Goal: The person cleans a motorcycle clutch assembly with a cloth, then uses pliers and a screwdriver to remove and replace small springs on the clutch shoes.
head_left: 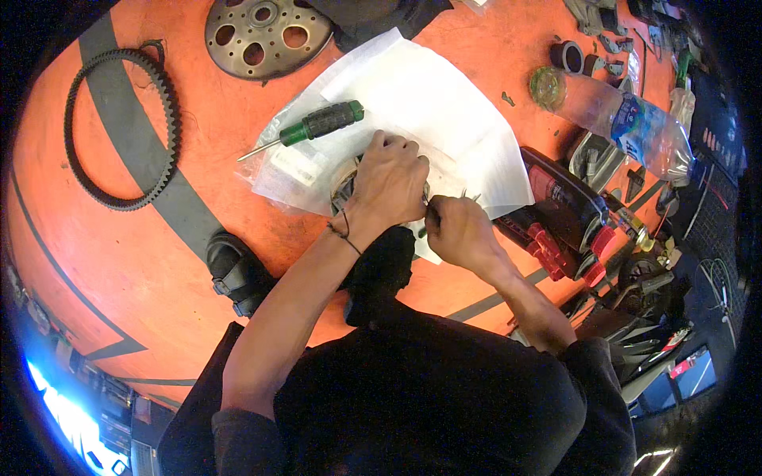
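Observation:
My left hand (390,178), with a thin dark band at its wrist, is closed over a round metal part (343,184). Only the part's left edge shows, and the hand covers the rest. Right beside it, my right hand (462,232) is curled into a fist at the part's right side. A thin metal tip pokes out above that fist, but what the fingers hold is hidden. Both hands are over a crumpled white sheet (444,103) on the orange floor. A green and black screwdriver (321,123) lies on the sheet, its shaft pointing left.
A toothed drive belt (70,131) lies at the left, and a perforated metal disc (266,36) at the top. To the right are a clear plastic bottle (591,103), dark bottles with red caps (599,240) and loose metal parts. My sandalled foot (238,270) is near the left forearm.

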Demonstrator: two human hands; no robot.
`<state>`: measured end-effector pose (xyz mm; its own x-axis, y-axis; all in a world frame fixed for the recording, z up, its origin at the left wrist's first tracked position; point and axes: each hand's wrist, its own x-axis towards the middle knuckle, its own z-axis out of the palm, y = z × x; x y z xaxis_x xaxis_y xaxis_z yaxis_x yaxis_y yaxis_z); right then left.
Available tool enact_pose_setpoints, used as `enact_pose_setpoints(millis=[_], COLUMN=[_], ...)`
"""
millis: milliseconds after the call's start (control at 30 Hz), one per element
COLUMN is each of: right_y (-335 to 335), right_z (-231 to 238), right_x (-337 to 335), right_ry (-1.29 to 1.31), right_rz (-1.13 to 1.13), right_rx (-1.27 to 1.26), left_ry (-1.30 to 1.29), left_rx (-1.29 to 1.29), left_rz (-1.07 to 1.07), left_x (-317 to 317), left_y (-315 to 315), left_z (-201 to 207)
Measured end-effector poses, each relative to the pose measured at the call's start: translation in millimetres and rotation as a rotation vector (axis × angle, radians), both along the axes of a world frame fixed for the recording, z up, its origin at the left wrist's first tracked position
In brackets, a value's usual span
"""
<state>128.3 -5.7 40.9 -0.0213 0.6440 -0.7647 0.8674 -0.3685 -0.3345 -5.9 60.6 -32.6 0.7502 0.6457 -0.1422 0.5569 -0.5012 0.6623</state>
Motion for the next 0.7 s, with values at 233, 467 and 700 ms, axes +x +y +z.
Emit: enact_pose_setpoints(millis=[233,467,700], right_y=[24.5,42.8,64.3], right_z=[2.7,5.5,7.1], right_x=[2.0,3.4,9.6], right_ry=[-0.023,-0.016,0.065], right_rz=[0.147,0.276,0.186], right_rx=[-0.066,-0.163,-0.272], left_ry=[0.012,0.006,-0.044], left_rx=[-0.056,-0.006,-0.023], left_rz=[0.007,0.035,0.1], left_x=[-2.7,-2.8,-3.3], left_y=[-0.1,-0.7,-3.3], left_z=[1.5,1.0,-0.4])
